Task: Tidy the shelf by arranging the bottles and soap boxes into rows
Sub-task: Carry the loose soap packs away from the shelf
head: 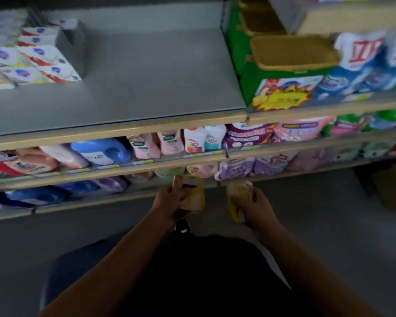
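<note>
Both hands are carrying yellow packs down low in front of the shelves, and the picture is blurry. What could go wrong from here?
1. Each hand holds its own pack: the left hand grips a yellow pack, the right hand another yellow pack. No hand is free to steady a slip.
2. The lower shelves are crowded; the pink bottles could get knocked if a pack is pushed in.
3. The soap boxes sit stacked at the top shelf's left; sliding packs against them may topple them.
</note>
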A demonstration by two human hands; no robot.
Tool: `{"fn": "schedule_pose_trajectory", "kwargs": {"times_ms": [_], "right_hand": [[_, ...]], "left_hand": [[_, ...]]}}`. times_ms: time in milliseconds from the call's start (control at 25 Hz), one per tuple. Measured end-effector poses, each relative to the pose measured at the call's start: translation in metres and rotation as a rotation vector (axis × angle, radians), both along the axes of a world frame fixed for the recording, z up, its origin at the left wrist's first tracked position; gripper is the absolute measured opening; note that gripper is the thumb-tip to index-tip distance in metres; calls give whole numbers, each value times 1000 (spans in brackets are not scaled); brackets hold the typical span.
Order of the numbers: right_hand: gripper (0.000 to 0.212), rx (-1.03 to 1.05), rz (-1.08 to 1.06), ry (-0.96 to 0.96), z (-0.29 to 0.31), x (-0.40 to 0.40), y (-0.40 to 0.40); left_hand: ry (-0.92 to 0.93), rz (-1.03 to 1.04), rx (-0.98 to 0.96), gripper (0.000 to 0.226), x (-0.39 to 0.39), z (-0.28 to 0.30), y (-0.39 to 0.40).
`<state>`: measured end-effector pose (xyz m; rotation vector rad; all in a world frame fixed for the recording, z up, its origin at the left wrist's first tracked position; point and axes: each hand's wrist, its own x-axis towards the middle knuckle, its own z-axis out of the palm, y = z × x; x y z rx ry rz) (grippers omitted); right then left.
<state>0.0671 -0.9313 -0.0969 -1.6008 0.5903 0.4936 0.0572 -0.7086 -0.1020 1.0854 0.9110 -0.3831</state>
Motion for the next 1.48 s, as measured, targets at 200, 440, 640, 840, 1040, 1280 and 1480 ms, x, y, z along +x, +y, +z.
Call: {"fn": "schedule_pose_trajectory", "kwargs": {"times_ms": [200, 440, 640, 840, 1040, 1280, 1480], "right_hand": [[41, 10, -237, 29, -17, -83, -91], [44, 27, -576, 123, -37, -225, -214], [56, 116, -897, 154, -44, -315, -295], [53, 103, -1125, 206, -44, -370, -356], [46, 90, -1350, 250, -44, -399, -434], [47, 58, -1533, 317, -34, -407, -550], [50, 60, -1567, 340, -33, -408, -630]], "left_hand": [[21, -243, 26, 15, -27, -18, -81], [53, -584, 105, 19, -87, -27, -220], [65, -891, 180, 20, -136, -23, -346], [74, -1077, 185, 28, -155, -24, -452], [81, -1204, 182, 17, -151, -38, -573], [114, -1495, 230, 32, -135, -39, -757], [-20, -1755, 260, 36, -129, -30, -889]]}}
